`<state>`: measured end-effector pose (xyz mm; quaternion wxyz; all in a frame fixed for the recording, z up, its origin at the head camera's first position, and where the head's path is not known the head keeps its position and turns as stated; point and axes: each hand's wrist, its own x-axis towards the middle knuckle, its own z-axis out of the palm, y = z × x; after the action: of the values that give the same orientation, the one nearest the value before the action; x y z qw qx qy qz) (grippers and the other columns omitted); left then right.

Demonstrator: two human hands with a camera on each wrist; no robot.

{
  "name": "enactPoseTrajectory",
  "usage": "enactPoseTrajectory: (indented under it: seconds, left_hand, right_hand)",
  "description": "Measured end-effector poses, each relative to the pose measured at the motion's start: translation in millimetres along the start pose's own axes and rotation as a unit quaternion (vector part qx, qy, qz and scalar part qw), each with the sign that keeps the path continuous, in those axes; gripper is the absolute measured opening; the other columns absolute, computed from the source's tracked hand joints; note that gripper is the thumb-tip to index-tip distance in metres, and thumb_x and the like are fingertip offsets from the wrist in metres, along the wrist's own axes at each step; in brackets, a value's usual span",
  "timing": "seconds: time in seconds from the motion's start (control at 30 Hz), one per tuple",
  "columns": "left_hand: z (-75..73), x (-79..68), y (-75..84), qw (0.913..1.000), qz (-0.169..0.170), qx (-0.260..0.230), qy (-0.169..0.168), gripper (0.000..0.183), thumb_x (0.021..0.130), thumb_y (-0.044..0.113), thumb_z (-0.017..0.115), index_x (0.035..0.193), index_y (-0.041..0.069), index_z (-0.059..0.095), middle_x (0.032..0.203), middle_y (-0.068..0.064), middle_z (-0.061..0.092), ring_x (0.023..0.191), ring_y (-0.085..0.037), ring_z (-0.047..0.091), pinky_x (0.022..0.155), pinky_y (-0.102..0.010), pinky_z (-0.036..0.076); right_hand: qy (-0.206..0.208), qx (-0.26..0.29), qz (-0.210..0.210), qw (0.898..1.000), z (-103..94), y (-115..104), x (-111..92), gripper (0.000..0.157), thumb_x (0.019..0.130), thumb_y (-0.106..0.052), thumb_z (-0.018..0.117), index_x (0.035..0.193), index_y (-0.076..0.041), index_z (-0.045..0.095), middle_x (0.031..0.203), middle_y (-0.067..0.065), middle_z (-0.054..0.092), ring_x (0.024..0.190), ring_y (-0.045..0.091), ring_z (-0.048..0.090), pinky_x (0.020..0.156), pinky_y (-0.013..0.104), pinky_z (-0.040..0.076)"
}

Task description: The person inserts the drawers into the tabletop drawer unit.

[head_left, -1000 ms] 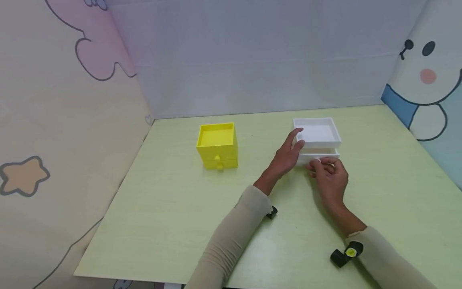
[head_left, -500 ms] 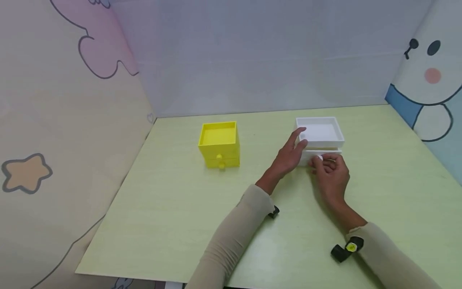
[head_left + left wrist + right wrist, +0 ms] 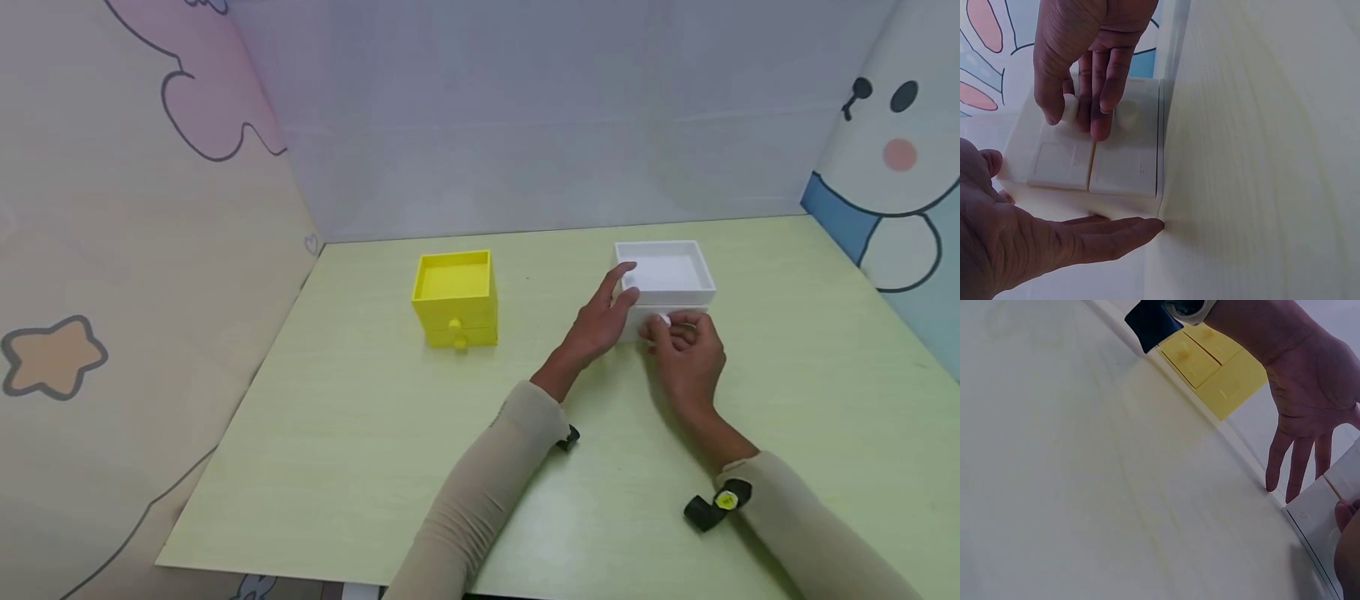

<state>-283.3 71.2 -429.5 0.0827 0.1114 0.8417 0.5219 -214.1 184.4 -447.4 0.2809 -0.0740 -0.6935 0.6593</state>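
Observation:
A small white box [image 3: 666,271] with two drawers and a tray-like top stands at the back right of the table. My right hand [image 3: 688,358] is at its front, thumb and fingers pinching the white round knob [image 3: 1070,109] of the upper drawer. That drawer sits flush with the lower drawer [image 3: 1124,159], whose own knob [image 3: 1127,115] shows beside my fingers in the left wrist view. Along the box's left side lies my left hand [image 3: 597,325], its fingers straight against the wall, with index finger and thumb at the top rim.
A yellow two-drawer box [image 3: 453,296] of similar build stands to the left, its drawers in. The pale green table [image 3: 337,433] meets a plain backdrop [image 3: 555,125] behind the boxes. Printed walls rise at both sides.
The upper white drawer, partly out one second ago, has slid back into the box, pushed by my right hand on its knob. My left hand has stayed at the box's left side.

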Motion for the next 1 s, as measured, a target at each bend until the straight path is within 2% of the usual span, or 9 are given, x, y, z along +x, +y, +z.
enactPoseTrajectory:
  seconds: [0.23,0.43,0.63,0.8,0.9,1.0]
  left_hand:
    - [-0.8,-0.9,-0.2,0.9999,-0.006,0.01,-0.003,0.044,0.102,0.057,0.037,0.146,0.054,0.034,0.146,0.005,0.05,0.121,-0.023,0.055,0.092,-0.046,0.047]
    - [-0.5,0.1,1.0,0.9999,-0.006,0.013,0.0,0.044,0.102,0.056,0.037,0.146,0.054,0.034,0.147,0.006,0.05,0.123,-0.023,0.055,0.094,-0.046,0.047]
    - [-0.7,1.9,1.5,0.9996,0.01,0.025,-0.008,0.046,0.103,0.056,0.036,0.148,0.053,0.032,0.149,0.006,0.048,0.127,-0.022,0.052,0.097,-0.047,0.046]
    - [-5.7,-1.7,-0.4,0.9972,0.021,0.071,-0.013,0.049,0.102,0.06,0.033,0.151,0.054,0.026,0.146,0.002,0.052,0.127,-0.023,0.054,0.096,-0.047,0.046]
    - [-10.7,-6.7,-3.2,0.9937,0.025,0.11,-0.005,0.051,0.103,0.059,0.031,0.153,0.054,0.02,0.144,-0.001,0.055,0.12,-0.024,0.059,0.09,-0.046,0.048]
    - [-16.1,-12.9,-6.8,0.9893,0.034,0.142,-0.006,0.055,0.104,0.056,0.031,0.156,0.049,0.014,0.142,-0.005,0.056,0.114,-0.025,0.061,0.086,-0.045,0.049]
  right_hand:
    - [0.012,-0.023,0.002,1.0,4.1,0,2,0.018,0.091,-0.005,0.066,0.098,0.006,0.053,0.077,0.01,0.073,0.064,0.006,0.071,0.058,0.025,0.057]
    - [0.011,-0.011,-0.003,1.0,4.3,0,3,0.018,0.091,-0.004,0.066,0.096,0.007,0.053,0.075,0.006,0.072,0.063,0.006,0.07,0.057,0.025,0.056]
    - [-0.001,-0.007,0.001,1.0,0.1,-4,5,0.017,0.091,-0.004,0.067,0.097,0.005,0.053,0.076,0.002,0.071,0.064,0.005,0.07,0.057,0.023,0.056]
    - [-0.005,-0.012,0.031,0.999,-0.9,2,7,0.019,0.092,-0.005,0.067,0.1,0.005,0.053,0.074,-0.003,0.069,0.06,0.004,0.069,0.055,0.02,0.054]
    - [-0.025,-0.016,0.063,0.998,-1.6,13,10,0.02,0.094,-0.012,0.067,0.103,0.0,0.053,0.078,-0.005,0.071,0.06,0.006,0.069,0.055,0.021,0.054]
    - [-0.036,-0.048,0.081,0.995,-6.5,21,10,0.022,0.096,-0.023,0.065,0.107,-0.009,0.052,0.084,-0.004,0.072,0.062,0.006,0.07,0.056,0.022,0.055]
